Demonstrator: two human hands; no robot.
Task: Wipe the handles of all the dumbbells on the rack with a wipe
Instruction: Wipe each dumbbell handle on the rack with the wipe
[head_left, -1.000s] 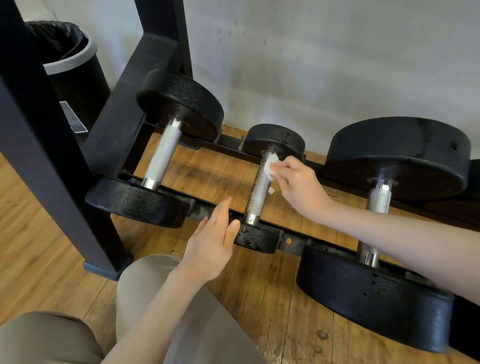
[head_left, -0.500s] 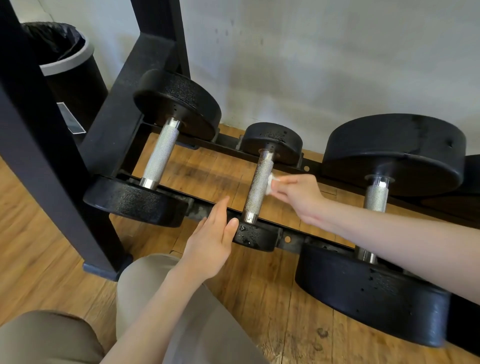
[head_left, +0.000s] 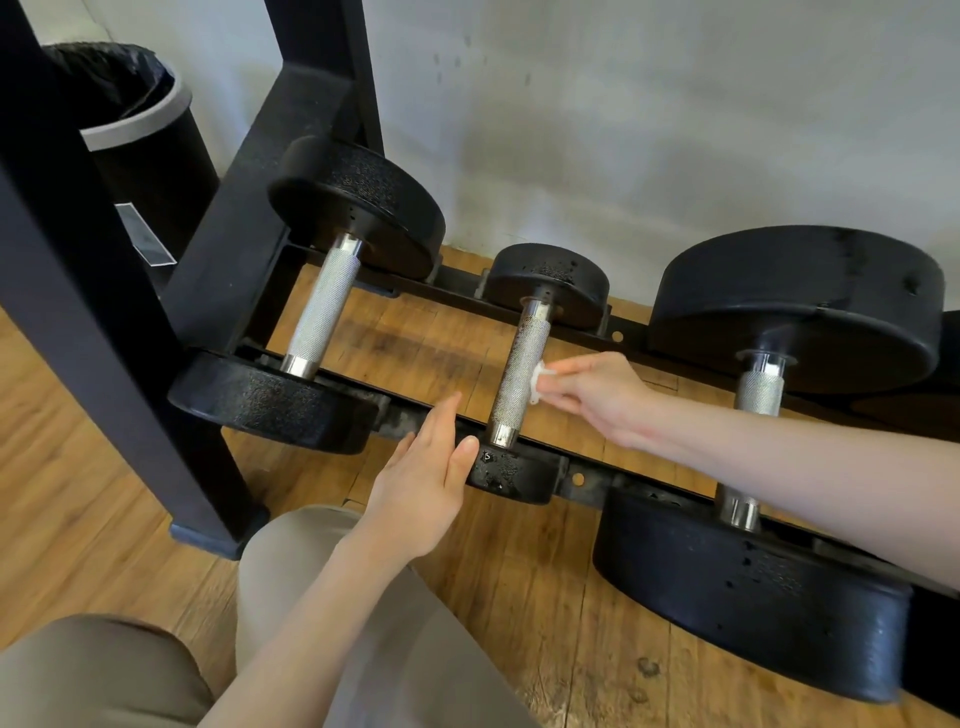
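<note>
Right hand (head_left: 597, 397): pinching a small white wipe (head_left: 540, 382) between thumb and fingers, pressed on the right side of the handle (head_left: 519, 376) of the small dumbbell (head_left: 524, 364), about at mid length.
Left hand (head_left: 421, 483): fingers straight and together, holding nothing, thumb tip touching the near head of the small dumbbell on its left side.
Small dumbbell: lying across the two rails of the rack (head_left: 597, 467), far head toward the wall (head_left: 649, 130), near head toward the person.
Medium dumbbell (head_left: 317, 312): left of the small dumbbell, on the same rails, knurled handle bare.
Large dumbbell (head_left: 769, 441): right of the small dumbbell, handle partly hidden behind the right forearm.
Rack: black frame, upright posts left of the small dumbbell, standing on the wooden floor (head_left: 104, 493).
Trash bin (head_left: 140, 130): black with a grey rim and a dark liner, far left of the small dumbbell, behind the posts.
Knees (head_left: 291, 561): in beige trousers, near of the small dumbbell, at the bottom edge.
</note>
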